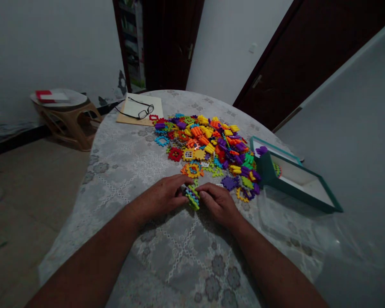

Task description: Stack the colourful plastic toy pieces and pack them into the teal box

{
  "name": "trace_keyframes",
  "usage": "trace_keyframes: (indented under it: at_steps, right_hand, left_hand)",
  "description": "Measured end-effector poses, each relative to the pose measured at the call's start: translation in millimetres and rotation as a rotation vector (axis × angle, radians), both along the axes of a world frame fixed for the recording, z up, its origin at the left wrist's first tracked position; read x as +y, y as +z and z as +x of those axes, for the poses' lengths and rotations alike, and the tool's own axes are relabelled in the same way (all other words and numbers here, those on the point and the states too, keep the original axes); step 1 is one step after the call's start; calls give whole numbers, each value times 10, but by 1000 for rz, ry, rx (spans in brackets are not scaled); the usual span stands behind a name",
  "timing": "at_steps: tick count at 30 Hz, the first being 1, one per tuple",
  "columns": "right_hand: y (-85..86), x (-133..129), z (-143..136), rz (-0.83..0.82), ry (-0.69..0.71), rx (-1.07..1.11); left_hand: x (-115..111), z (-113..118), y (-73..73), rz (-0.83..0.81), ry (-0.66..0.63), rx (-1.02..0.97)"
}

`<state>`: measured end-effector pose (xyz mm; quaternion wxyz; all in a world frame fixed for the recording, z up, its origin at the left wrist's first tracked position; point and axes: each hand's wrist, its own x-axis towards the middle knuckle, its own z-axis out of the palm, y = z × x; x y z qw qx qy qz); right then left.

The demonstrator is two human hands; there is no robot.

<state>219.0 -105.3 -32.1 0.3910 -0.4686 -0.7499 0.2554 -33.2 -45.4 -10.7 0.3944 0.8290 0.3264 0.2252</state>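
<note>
A small block of joined green, blue and purple toy pieces (192,197) is held between my two hands, just above the patterned tablecloth. My left hand (165,194) grips its left side with thumb and fingers. On the other side, my right hand (218,202) pinches the block's right edge. Directly beyond the hands lies a large heap of colourful plastic pieces (208,141), in yellow, orange, purple, red and green. An orange gear-edged piece (193,170) lies at the near edge of the heap.
Eyeglasses (143,114) rest on a paper pad (155,104) at the back left. At the right stand a green open box (324,194) and a clear plastic tray (285,214). A stool (72,124) is beside the round table (115,171), with doors behind.
</note>
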Motion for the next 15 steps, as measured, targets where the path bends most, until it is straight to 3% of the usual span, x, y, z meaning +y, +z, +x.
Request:
trace_keyframes:
  at_steps: [4,8,12,15]
  right_hand:
    - [-76,123,46,167,-81,-18]
    - [-178,295,63,303,-179,-263]
    - [-284,352,-4,303,-263,-510]
    - [-330,327,-28,294,-312,-570]
  left_hand:
    - [7,-13,0,43,-18,9]
    - [15,-28,-33,62,-28,28]
    - [9,-22,-34,43,-49,42]
    - [-1,-14,-3,39,-58,46]
